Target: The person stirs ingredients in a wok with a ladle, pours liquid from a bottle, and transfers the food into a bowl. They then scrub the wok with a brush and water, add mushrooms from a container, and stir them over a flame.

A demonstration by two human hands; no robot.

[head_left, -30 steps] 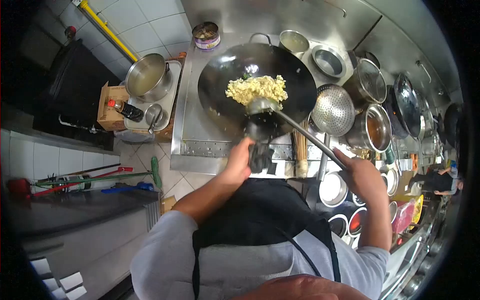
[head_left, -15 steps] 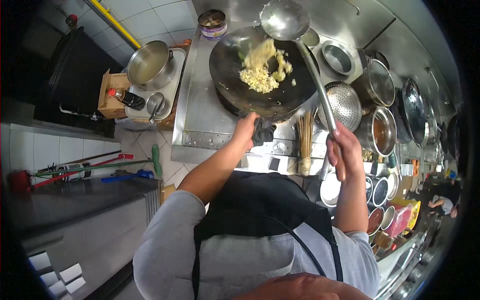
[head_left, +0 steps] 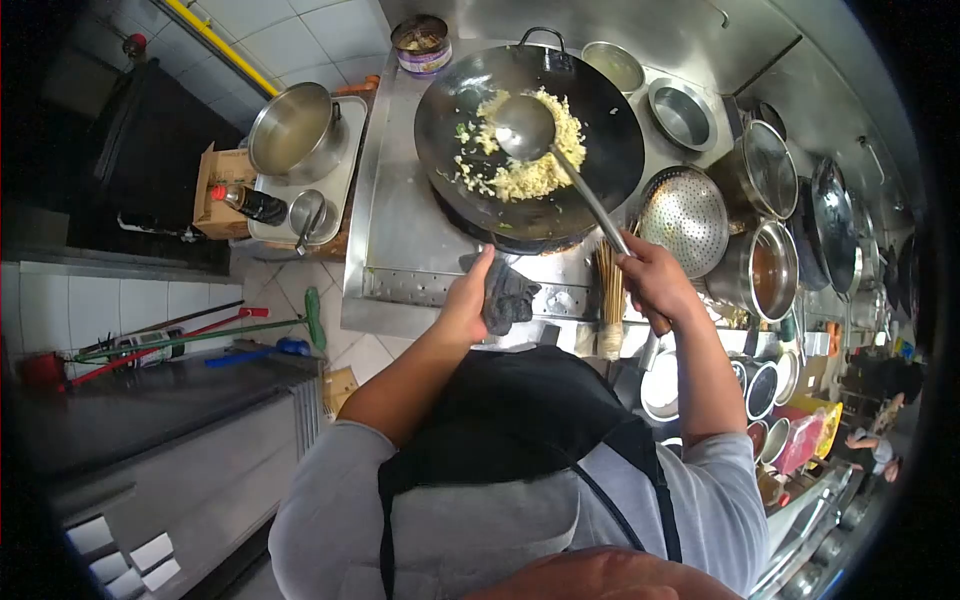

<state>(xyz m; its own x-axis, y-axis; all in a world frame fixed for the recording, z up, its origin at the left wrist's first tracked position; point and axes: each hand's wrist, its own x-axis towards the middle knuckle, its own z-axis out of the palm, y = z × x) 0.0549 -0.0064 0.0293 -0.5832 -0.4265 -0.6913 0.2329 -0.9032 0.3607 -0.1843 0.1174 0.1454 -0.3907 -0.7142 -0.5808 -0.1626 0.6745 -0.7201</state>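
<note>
A black wok (head_left: 612, 165) stands on the steel stove, with pale yellow food (head_left: 533, 180), like fried rice with green bits, spread in its bowl. My right hand (head_left: 655, 280) grips the wooden-ended handle of a steel ladle (head_left: 525, 127), whose round bowl rests on or just above the food. Below the wok's near rim, my left hand (head_left: 467, 305) holds a dark grey cloth (head_left: 510, 298), thumb pointing up. Cloth and hand look apart from the rim. The fingers behind the cloth are partly hidden.
A perforated strainer (head_left: 683, 220), a bamboo brush (head_left: 610, 300) and a pot of brown liquid (head_left: 768, 270) stand to the right. Left of the stove, a tray (head_left: 345, 185) bears a large pot (head_left: 292, 130) and a sauce bottle (head_left: 250, 204). An open can (head_left: 422, 48) sits behind.
The ladle has come down from above the wok's far side into the food. My left hand and cloth have drawn back from the wok's rim. The food is more spread out.
</note>
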